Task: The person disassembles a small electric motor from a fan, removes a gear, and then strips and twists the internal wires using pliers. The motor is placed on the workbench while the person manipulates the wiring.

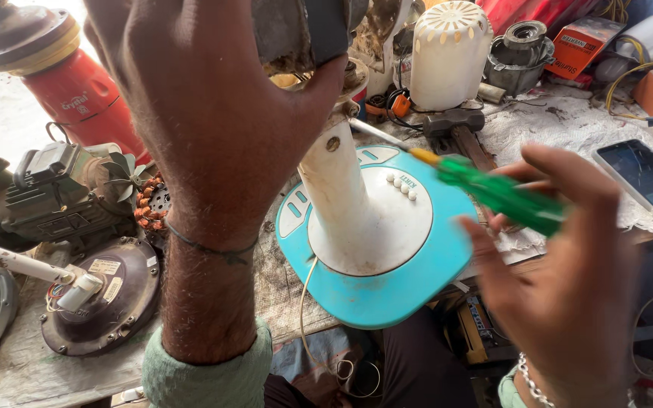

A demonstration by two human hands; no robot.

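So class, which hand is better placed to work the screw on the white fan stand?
Probably the right hand: it holds the green screwdriver, tip aimed at the stand. The left hand is busy gripping the top of the stand.

The fan base [387,287] stands on the surface [32,370] in the middle, its stem [334,189] rising from it. Left of the base lie a round motor cover [107,302] and a motor [62,196], with a canister [69,83] behind them. Behind the base sit a hammer [455,125] and a vented housing [447,53]. A phone [648,181] lies far right.
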